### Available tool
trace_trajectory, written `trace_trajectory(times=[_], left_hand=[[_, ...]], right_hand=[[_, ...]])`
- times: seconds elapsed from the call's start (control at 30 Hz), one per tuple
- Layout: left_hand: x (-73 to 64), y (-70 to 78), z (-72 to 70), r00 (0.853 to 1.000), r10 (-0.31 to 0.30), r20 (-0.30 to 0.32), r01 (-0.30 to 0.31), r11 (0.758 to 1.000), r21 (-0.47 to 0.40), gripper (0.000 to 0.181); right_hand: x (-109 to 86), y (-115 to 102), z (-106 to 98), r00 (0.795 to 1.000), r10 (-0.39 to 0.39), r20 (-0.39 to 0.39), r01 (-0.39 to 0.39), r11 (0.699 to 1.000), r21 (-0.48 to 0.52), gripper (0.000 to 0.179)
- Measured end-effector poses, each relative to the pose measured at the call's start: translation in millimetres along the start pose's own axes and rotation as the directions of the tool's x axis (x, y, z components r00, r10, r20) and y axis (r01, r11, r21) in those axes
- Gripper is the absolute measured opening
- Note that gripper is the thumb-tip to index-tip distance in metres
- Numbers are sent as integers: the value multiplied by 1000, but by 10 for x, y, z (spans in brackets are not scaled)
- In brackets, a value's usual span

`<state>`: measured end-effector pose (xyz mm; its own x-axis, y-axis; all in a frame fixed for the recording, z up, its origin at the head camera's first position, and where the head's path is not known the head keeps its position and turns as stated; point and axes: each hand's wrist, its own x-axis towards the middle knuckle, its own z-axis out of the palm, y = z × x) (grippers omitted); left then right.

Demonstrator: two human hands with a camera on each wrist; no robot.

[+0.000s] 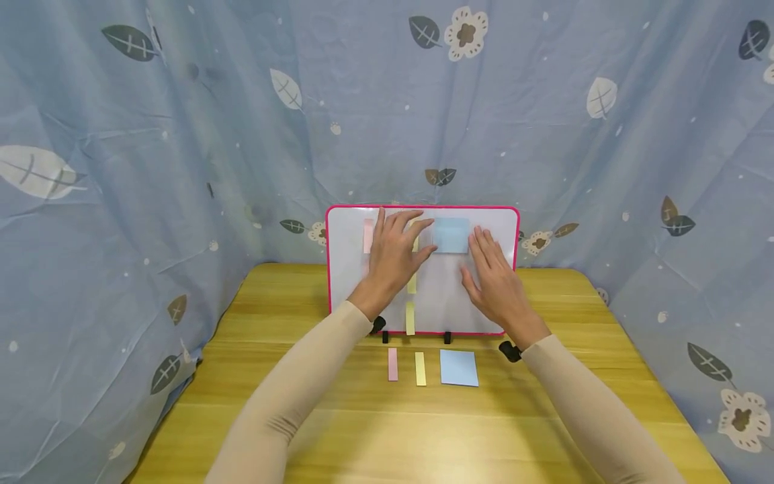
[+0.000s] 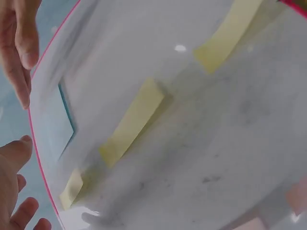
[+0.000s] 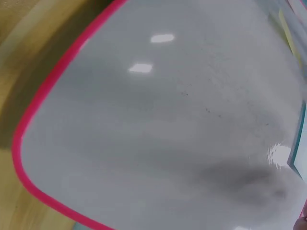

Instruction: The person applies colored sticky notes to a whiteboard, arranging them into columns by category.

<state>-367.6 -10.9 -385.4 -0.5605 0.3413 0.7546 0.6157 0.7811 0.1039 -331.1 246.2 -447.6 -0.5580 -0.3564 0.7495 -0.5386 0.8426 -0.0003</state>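
Note:
A blue sticky note [image 1: 451,235] is on the upper right part of a whiteboard [image 1: 444,302] with a pink frame. My left hand [image 1: 393,252] hovers at the note's left side, thumb and index finger apart and relaxed. At the note's right edge are the straight fingertips of my right hand [image 1: 497,282]. The left wrist view shows the blue note [image 2: 56,127] flat near the board's top edge, between both hands. Yellow strips [image 2: 134,120] run in a column beside it. A pink strip [image 1: 368,236] on the board is partly hidden behind my left hand.
On the wooden table [image 1: 363,430] before the board lie a pink strip pad [image 1: 393,364], a yellow strip pad [image 1: 420,369] and a blue sticky note pad [image 1: 459,368]. Black stand feet [image 1: 447,337] support the board. A patterned curtain [image 1: 375,101] hangs behind.

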Motion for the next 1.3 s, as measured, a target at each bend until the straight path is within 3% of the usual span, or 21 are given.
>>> trace_trajectory(times=[0.17, 0.4, 0.57, 0.87, 1.1, 1.3], left_hand=[[-202, 50, -49, 997, 81, -8, -82, 996, -29, 47], [-454, 134, -113, 980, 199, 0, -198, 978, -63, 41], [-681, 199, -102, 963, 262, 58, -255, 960, -115, 38], [-1029, 309, -56, 916, 357, 182, -320, 925, -205, 36], [-1227, 330, 39, 858, 411, 308, -339, 904, -262, 35], [-1348, 345, 81, 780, 411, 472, -311, 909, -278, 35]], right_hand=[[-78, -12, -64, 999, -37, -38, 39, 999, 39, 75], [-196, -26, -157, 999, -39, -34, 41, 997, 73, 73], [-300, -65, -222, 999, -38, -3, 39, 995, 89, 71], [-499, -95, -261, 998, -64, 18, 61, 989, 134, 70], [-666, -99, -285, 996, -70, 53, 60, 985, 162, 71], [-742, -141, -324, 994, -75, 78, 61, 984, 170, 69]])
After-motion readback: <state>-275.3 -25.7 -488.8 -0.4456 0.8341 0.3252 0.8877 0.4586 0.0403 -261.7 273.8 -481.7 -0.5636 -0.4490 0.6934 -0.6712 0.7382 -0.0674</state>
